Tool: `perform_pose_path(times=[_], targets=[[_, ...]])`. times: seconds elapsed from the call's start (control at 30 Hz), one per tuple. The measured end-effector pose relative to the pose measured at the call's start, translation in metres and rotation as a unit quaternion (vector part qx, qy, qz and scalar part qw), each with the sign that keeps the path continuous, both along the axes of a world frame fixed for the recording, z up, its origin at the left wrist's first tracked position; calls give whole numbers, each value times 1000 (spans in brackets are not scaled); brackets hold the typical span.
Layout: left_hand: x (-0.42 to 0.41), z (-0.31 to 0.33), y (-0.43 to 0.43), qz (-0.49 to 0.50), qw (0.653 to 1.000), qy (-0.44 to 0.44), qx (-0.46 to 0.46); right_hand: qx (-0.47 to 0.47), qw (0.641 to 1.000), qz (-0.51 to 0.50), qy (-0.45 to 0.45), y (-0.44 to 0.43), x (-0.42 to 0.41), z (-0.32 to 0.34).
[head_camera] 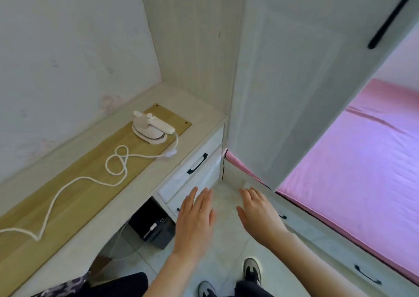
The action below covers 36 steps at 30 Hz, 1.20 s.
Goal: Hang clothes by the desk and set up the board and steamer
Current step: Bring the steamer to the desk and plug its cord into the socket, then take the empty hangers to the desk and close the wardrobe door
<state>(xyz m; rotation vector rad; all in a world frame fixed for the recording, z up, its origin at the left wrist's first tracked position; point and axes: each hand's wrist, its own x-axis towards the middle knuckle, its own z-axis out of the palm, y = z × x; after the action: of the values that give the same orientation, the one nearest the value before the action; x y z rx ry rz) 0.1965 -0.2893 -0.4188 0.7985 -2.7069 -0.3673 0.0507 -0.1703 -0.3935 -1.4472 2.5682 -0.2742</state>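
Note:
A small white steamer (151, 127) stands on the far end of a long wooden board (74, 183) that lies on the pale desk (199, 115). Its white cord (90, 178) loops over the board and runs off to the left. My left hand (195, 219) and my right hand (258, 212) hover over the floor in front of the desk drawers, fingers straight, palms down, holding nothing. Dark and patterned clothes (74, 285) show at the bottom left edge, by the desk.
A tall white wardrobe (283, 92) with a black handle stands straight ahead. A bed with a pink sheet (362, 167) fills the right, with drawers under it. Desk drawers (197, 167) have black handles. A black box (156, 226) sits under the desk. My shoes are on the tiled floor.

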Motion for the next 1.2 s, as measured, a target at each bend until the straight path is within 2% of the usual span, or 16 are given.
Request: perform_pose_path(times=[0.17,0.37,0.73,0.97,1.2], targets=[[-15,-3,51,-58,996,-65,29,39,999,-27,-18,65,-1,-10],[-66,-7,125,-125,989,-83,22,54,994,-87,-30,155,-37,-17],[-185,-19,279,-121,986,-92,63,86,988,-120,-37,315,-139,-32],[-246,-12,323,-109,987,-91,79,57,990,-128,12,353,-202,-26],[-309,-4,318,-104,988,-93,73,49,994,-94,25,344,-266,-29]])
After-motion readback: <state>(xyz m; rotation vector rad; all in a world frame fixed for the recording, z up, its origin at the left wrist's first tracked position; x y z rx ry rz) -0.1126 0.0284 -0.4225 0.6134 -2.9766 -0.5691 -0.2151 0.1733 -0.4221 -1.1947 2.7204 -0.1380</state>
